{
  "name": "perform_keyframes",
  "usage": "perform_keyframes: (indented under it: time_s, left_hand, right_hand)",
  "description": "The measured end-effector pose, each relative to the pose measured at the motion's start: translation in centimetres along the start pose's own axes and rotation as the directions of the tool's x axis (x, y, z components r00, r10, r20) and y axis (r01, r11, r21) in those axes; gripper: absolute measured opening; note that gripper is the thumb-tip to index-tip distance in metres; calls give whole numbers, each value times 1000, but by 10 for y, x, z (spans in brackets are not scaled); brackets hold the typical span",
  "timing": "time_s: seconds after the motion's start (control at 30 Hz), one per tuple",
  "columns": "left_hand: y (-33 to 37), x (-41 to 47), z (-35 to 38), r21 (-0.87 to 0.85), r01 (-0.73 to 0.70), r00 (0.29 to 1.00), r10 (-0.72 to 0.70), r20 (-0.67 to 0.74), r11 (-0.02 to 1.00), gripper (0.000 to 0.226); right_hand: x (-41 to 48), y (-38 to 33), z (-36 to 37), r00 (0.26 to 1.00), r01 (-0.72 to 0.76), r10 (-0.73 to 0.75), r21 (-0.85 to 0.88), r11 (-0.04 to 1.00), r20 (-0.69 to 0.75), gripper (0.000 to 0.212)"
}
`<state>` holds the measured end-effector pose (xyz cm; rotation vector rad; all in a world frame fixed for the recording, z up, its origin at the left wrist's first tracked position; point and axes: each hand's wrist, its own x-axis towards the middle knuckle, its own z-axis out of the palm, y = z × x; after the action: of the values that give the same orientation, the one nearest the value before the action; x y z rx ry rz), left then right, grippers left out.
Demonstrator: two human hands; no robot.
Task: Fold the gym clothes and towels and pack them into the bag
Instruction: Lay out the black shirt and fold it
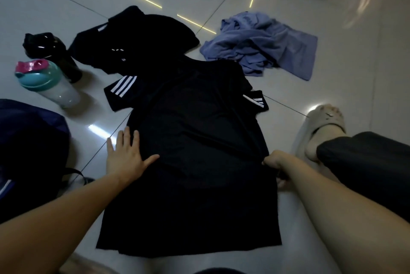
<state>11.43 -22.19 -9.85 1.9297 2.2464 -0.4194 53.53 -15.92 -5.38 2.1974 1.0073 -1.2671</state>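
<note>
Flattening looks to be the step in hand: a black T-shirt point(199, 140) with white sleeve stripes lies spread on the tiled floor point(332, 63) in front of the person, collar away and hem nearest. The left hand point(125, 154) rests flat on the shirt's left edge, fingers straight and spread, partly on the floor. The right hand point(273, 160) is curled on the shirt's right edge, apparently pinching the cloth (its fingertips are hidden beneath it). No fold shows in the shirt yet. Beyond the collar a second black garment point(135, 38) lies rumpled, touching or overlapping the shirt, and a blue-purple cloth point(261, 45), towel or top, sits crumpled just beside the shirt's right shoulder. A navy bag point(31, 140) sits at the left, near the left hand; whether anything is packed in it cannot be told from this angle. A teal-lidded shaker point(46, 83) and a dark bottle point(53, 54) lie between bag and garments. By this showing the task is near its start: three pieces to fold, then all to pack.
</note>
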Motion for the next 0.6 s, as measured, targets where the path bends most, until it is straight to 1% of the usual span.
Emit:
perform_keyframes:
  time_s: [0.03, 0.07, 0.13, 0.17, 0.27, 0.33, 0.4, 0.5, 0.57, 0.6]
  left_hand:
    - [5, 2, -3, -4, -40, 999, 40, -13, 999, 110]
    - [12, 4, -8, -12, -83, 996, 82, -21, 997, 107]
    - [28, 12, -16, -22, -157, 987, 157, -16, 987, 101]
    - [38, 18, -21, -25, -188, 982, 188, -7, 982, 99]
    - [65, 43, -35, -23, -263, 965, 263, 0, 964, 98]
    - [82, 64, -45, -17, -294, 956, 294, -10, 956, 98]
    - [96, 88, -54, -28, -295, 955, 294, -27, 955, 99]
    - [114, 118, -66, -98, -270, 963, 271, -9, 958, 102]
    - [126, 132, -71, -86, -256, 965, 259, 29, 963, 103]
    - [130, 137, -73, -61, -247, 967, 250, 43, 967, 103]
  right_hand:
    - [0, -4, -3, 998, 11, -12, -23, 1000, -66, 31]
    - [3, -8, -9, 984, 57, -64, -50, 997, -166, 30]
    - [11, -19, -22, 922, 176, -182, -46, 983, -341, 27]
    - [18, -25, -29, 898, 232, -219, -12, 973, -382, 26]
    - [39, -48, -51, 842, 391, -313, 97, 915, -439, 21]
    - [55, -65, -69, 810, 438, -319, 147, 887, -491, 27]
    - [74, -81, -85, 799, 440, -275, 209, 873, -534, 41]
    - [94, -105, -101, 823, 413, -189, 336, 846, -536, 59]
    - [102, -116, -103, 838, 394, -181, 342, 853, -514, 67]
    - [103, -120, -103, 843, 388, -198, 310, 868, -500, 69]
